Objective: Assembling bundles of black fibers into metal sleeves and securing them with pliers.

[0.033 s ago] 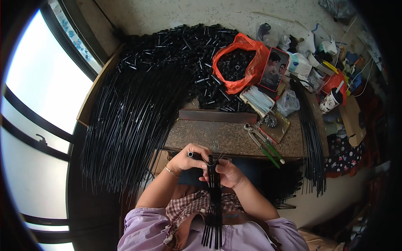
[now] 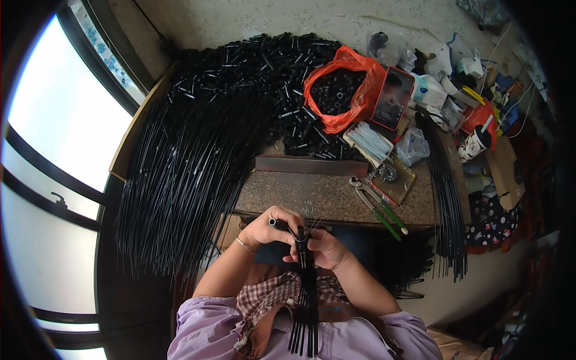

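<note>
Between my hands, in front of my apron, hangs a bundle of thin black rods, which look like umbrella ribs. Its gathered top is level with my fingers, and the rods fan downward. My left hand is closed, its thumb against the bundle's top; a short black tube with a pale ring at its end pokes out of its curled fingers. From the other side, my right hand pinches at the bundle's top. Fine wires stick up beside its fingertips. What exactly the right fingertips grip is hidden.
Long black rods cover the table's left, below heaped black tubes. Behind the metal bar stands an orange bag of small black parts. Right lie green-handled pliers, pale sticks, a phone and a cup.
The top of the bundle and my right fingertips have shifted very slightly left. The picture on the phone screen differs. My left hand has hardly moved.
</note>
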The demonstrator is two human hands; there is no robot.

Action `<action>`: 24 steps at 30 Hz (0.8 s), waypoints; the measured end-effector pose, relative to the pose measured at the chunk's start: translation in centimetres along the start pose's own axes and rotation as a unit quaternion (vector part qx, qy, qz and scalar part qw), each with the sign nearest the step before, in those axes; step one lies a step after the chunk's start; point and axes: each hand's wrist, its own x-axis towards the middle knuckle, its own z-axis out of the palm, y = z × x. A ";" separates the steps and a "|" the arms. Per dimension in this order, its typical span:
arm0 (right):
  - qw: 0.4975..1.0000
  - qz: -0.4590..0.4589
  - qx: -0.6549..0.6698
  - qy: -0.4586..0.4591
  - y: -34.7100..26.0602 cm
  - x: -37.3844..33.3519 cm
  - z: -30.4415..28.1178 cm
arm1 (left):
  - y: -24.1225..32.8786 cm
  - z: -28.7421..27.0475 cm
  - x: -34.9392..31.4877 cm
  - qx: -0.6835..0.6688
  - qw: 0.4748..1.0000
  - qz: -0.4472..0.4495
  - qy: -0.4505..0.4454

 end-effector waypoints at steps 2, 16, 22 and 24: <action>0.998 -0.005 -0.052 -0.026 0.5 -0.3 0.0 | 0.3 0.3 0.1 -0.011 0.999 0.004 -0.036; 0.981 -0.153 -0.113 0.028 0.3 -1.1 1.6 | 2.0 1.3 1.6 0.020 0.996 -0.091 0.016; 0.980 -0.136 -0.091 0.114 1.3 -1.4 0.2 | -0.8 0.7 0.1 0.004 0.992 -0.103 0.068; 0.976 -0.152 -0.090 0.129 1.6 -1.1 0.3 | 0.2 0.7 0.9 0.107 0.984 -0.086 0.114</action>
